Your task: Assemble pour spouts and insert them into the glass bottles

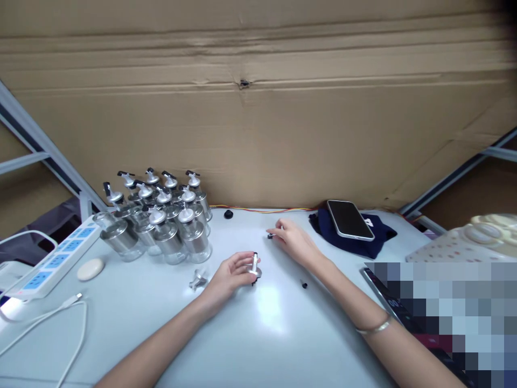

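My left hand (232,277) is closed around a silver pour spout (254,267), held upright just above the table's middle. Farther back and to the right, the fingertips of my right hand (291,241) pinch a small black part (270,236) at the table surface; its exact kind is too small to make out. Another small black piece (305,285) lies to the right of the spout, near my right forearm. A loose silver fitting (198,279) rests on the table beside my left wrist. Behind it, several glass bottles (195,240) with steel bands and pour spouts stand grouped.
A black stopper (228,214) lies near the cardboard wall (258,145). At the left are a power strip (60,256), a white oval object (90,269) and a white cable (83,323). A phone (349,220) lies on dark blue cloth (379,240) at the right.
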The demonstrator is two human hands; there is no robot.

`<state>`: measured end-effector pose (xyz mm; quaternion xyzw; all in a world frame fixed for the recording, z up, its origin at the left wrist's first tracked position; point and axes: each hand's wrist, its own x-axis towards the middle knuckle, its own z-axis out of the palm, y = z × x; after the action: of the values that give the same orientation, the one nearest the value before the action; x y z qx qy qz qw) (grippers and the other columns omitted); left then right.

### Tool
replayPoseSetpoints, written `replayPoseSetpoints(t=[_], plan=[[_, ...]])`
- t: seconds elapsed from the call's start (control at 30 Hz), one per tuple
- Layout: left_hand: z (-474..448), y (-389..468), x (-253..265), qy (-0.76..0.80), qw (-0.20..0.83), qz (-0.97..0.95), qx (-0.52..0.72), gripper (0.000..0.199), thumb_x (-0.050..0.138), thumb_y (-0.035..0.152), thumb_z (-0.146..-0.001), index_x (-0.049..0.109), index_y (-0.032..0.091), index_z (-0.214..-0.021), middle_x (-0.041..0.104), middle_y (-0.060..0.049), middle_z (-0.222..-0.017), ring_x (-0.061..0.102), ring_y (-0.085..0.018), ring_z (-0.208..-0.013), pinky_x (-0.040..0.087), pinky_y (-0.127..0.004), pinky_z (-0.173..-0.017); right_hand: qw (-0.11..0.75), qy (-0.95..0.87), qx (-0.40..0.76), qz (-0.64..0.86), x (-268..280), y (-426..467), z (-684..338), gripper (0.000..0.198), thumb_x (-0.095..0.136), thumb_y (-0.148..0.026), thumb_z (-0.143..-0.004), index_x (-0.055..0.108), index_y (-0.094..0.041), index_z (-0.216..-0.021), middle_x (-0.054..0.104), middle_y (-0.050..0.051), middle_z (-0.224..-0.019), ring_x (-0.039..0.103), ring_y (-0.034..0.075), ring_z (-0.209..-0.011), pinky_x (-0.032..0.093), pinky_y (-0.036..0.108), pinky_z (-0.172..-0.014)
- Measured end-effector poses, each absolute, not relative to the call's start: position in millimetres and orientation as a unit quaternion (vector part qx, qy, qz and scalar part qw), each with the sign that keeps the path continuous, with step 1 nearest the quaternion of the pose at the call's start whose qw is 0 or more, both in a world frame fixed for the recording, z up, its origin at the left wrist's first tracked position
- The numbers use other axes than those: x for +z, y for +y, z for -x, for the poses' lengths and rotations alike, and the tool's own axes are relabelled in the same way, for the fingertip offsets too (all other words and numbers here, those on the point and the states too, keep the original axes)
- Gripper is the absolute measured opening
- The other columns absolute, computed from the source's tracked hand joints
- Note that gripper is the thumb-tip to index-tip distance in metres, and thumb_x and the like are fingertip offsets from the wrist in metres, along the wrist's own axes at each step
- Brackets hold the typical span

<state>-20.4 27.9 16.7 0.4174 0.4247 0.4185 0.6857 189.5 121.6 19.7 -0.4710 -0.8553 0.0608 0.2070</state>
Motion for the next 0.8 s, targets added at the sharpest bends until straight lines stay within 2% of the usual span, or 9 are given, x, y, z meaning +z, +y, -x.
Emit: replayPoseSetpoints(t=[0.13, 0.27, 0.37, 0.47, 0.6, 0.8], plan=[[21, 28, 17, 0.437, 0.661, -0.453, 0.409, 0.031, 0.076, 0.026, -0.065, 0.068, 0.015, -0.093, 0.067, -0.008, -0.101, 0.059, -0.018, -0.088, 0.043, -0.028, -0.079, 0.206, -0.868, 0.059, 0.448, 17, 128, -181, 0.023, 0.057, -0.005, -0.080, 0.074, -0.019, -0.082, 0.060, 0.010, -0.085, 0.054, 0.024, -0.084, 0.038, 0.032, -0.068], [22, 29, 20, 0.443, 0.642, -0.463, 0.421, 0.029, 0.079, 0.029, -0.061, 0.068, 0.014, -0.084, 0.067, -0.005, -0.087, 0.058, -0.017, -0.080, 0.042, -0.026, -0.075, 0.240, -0.863, 0.093, 0.434, 16, 128, -181, 0.019, 0.058, -0.009, -0.080, 0.071, -0.019, -0.072, 0.063, 0.010, -0.084, 0.056, 0.024, -0.085, 0.042, 0.034, -0.072], [20, 29, 21, 0.445, 0.624, -0.463, 0.445, 0.032, 0.080, 0.030, -0.059, 0.062, 0.016, -0.081, 0.064, -0.002, -0.079, 0.057, -0.016, -0.078, 0.042, -0.027, -0.075, 0.288, -0.844, 0.142, 0.430, 16, 120, -182, 0.016, 0.056, -0.018, -0.084, 0.068, -0.019, -0.073, 0.067, 0.010, -0.091, 0.060, 0.024, -0.087, 0.047, 0.036, -0.076], [18, 28, 19, 0.444, 0.610, -0.464, 0.464, 0.037, 0.081, 0.027, -0.056, 0.056, 0.017, -0.081, 0.060, 0.000, -0.079, 0.057, -0.017, -0.080, 0.044, -0.027, -0.076, 0.339, -0.808, 0.213, 0.433, 16, 102, -180, 0.018, 0.053, -0.030, -0.088, 0.064, -0.019, -0.079, 0.070, 0.008, -0.086, 0.065, 0.019, -0.075, 0.052, 0.033, -0.068], [19, 25, 16, 0.445, 0.585, -0.506, 0.451, 0.043, 0.083, 0.021, -0.053, 0.055, 0.018, -0.085, 0.058, -0.001, -0.084, 0.057, -0.018, -0.086, 0.045, -0.028, -0.076, 0.390, -0.754, 0.300, 0.435, 17, 78, -173, 0.027, 0.058, -0.042, -0.084, 0.065, -0.017, -0.076, 0.068, 0.003, -0.064, 0.064, 0.016, -0.057, 0.052, 0.027, -0.056], [21, 23, 14, 0.434, 0.563, -0.565, 0.420, 0.058, 0.080, 0.021, -0.060, 0.043, 0.023, -0.104, 0.060, 0.001, -0.084, 0.059, -0.014, -0.076, 0.047, -0.029, -0.079, 0.416, -0.713, 0.375, 0.422, 25, 58, -164, 0.029, 0.061, -0.043, -0.082, 0.073, -0.017, -0.075, 0.066, 0.004, -0.064, 0.060, 0.014, -0.053, 0.051, 0.027, -0.054]])
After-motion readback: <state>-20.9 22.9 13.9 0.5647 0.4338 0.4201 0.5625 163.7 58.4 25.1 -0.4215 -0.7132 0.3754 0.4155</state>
